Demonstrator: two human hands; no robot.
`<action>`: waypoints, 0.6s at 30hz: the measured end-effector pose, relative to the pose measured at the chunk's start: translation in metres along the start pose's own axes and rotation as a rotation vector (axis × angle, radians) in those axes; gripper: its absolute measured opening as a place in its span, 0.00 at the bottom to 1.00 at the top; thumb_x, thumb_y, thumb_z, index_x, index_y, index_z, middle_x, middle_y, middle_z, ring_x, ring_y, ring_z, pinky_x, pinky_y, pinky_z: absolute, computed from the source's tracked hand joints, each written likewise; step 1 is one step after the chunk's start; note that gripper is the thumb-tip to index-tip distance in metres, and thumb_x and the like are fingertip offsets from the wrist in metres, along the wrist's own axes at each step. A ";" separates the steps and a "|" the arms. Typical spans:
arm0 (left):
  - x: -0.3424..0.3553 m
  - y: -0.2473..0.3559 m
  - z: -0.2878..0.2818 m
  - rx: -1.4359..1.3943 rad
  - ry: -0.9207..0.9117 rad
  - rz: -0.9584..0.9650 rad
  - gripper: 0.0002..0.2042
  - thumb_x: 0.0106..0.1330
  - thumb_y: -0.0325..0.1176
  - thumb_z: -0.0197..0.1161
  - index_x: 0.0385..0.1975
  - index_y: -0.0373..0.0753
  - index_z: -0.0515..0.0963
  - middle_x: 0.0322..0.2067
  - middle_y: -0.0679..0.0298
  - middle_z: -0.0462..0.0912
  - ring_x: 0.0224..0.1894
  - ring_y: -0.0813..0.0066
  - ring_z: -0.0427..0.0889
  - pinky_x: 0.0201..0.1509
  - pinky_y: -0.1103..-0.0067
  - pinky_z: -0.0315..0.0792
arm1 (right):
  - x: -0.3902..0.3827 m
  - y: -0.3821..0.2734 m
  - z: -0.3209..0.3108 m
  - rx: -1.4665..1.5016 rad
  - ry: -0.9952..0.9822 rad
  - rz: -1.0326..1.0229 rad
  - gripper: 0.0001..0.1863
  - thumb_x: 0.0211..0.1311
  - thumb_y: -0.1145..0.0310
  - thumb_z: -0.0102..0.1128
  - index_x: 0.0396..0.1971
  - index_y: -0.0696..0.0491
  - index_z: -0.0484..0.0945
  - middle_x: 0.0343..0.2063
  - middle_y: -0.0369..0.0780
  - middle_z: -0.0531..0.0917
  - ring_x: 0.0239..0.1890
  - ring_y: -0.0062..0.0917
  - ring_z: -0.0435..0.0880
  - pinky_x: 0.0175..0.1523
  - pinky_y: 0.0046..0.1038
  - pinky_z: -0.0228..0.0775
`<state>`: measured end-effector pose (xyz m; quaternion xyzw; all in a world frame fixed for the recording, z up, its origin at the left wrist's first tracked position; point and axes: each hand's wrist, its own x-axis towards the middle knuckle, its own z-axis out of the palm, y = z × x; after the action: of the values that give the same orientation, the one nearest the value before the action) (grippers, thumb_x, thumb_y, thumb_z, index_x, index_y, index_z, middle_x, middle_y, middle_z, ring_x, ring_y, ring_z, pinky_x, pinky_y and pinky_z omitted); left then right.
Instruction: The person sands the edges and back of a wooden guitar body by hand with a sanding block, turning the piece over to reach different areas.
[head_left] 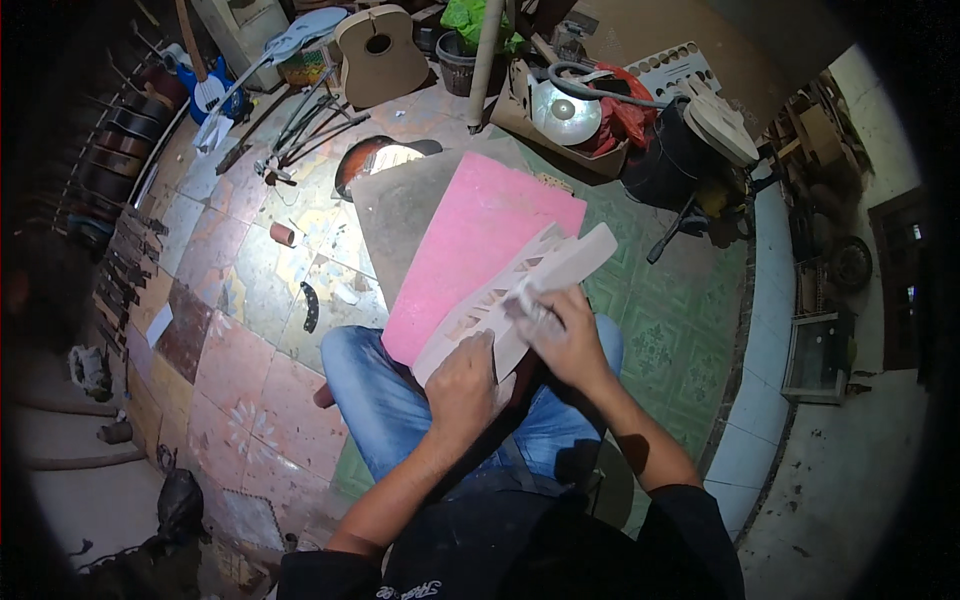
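A pale, unpainted guitar body [470,318] with cut-outs lies tilted above my lap, its far end pointing up and right over a pink board [490,230]. My left hand [463,378] is closed on its near edge, thumb along the top. On its right side my right hand [562,335] presses with bent fingers. Something small and greyish-white [535,310] shows at those fingertips; motion blur hides what it is. Beneath the pink board rests a grey board [395,215].
On the tiled floor at left lie a small brown cylinder [283,235] and a curved black strip [310,307]. Farther back stand a natural-wood guitar body [380,55] and a blue guitar [210,90]. A lit round lamp [566,112] sits in a cardboard box, beside a black bucket [660,170].
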<state>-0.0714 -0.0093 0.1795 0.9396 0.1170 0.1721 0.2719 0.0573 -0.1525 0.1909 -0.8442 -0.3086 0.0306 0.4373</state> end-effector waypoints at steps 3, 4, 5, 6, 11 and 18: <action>-0.001 0.007 0.004 -0.044 0.022 0.018 0.32 0.42 0.39 0.79 0.50 0.38 0.78 0.38 0.58 0.84 0.37 0.57 0.86 0.39 0.66 0.80 | 0.012 0.018 -0.021 -0.129 0.061 -0.072 0.20 0.56 0.67 0.73 0.49 0.57 0.83 0.43 0.48 0.80 0.47 0.44 0.80 0.56 0.39 0.72; 0.000 0.008 0.004 -0.048 0.018 0.015 0.32 0.42 0.39 0.79 0.50 0.38 0.78 0.38 0.58 0.84 0.37 0.57 0.86 0.39 0.66 0.80 | 0.022 0.021 -0.026 -0.250 0.088 0.008 0.21 0.57 0.67 0.73 0.49 0.57 0.83 0.42 0.48 0.80 0.48 0.43 0.80 0.57 0.38 0.71; 0.000 0.008 0.003 -0.053 -0.034 -0.027 0.32 0.43 0.39 0.78 0.52 0.37 0.77 0.38 0.56 0.85 0.37 0.56 0.87 0.39 0.66 0.80 | 0.024 0.020 -0.026 -0.214 0.072 0.055 0.22 0.56 0.66 0.74 0.50 0.57 0.83 0.41 0.47 0.81 0.49 0.43 0.80 0.57 0.38 0.71; 0.001 0.009 0.003 -0.058 -0.087 -0.068 0.33 0.45 0.39 0.77 0.54 0.36 0.76 0.38 0.55 0.86 0.38 0.55 0.87 0.39 0.66 0.81 | 0.017 0.013 -0.027 -0.217 0.070 0.058 0.22 0.56 0.66 0.74 0.50 0.57 0.83 0.41 0.47 0.81 0.49 0.43 0.80 0.57 0.38 0.71; 0.004 0.016 -0.002 -0.094 -0.186 -0.233 0.49 0.45 0.39 0.77 0.68 0.26 0.60 0.41 0.48 0.87 0.40 0.52 0.89 0.42 0.63 0.82 | 0.007 -0.022 -0.036 -0.211 -0.258 -0.082 0.21 0.56 0.63 0.71 0.49 0.54 0.85 0.45 0.48 0.83 0.50 0.46 0.79 0.58 0.43 0.72; -0.008 0.009 0.006 -0.096 -0.201 -0.227 0.63 0.44 0.42 0.78 0.73 0.19 0.40 0.44 0.46 0.87 0.41 0.47 0.88 0.46 0.62 0.82 | 0.005 -0.055 -0.035 -0.303 -0.546 -0.150 0.25 0.54 0.61 0.73 0.53 0.51 0.85 0.44 0.48 0.84 0.50 0.47 0.81 0.59 0.39 0.72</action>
<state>-0.0755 -0.0222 0.1777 0.9186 0.1864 0.0509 0.3447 0.0455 -0.1518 0.2552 -0.8351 -0.4771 0.1772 0.2086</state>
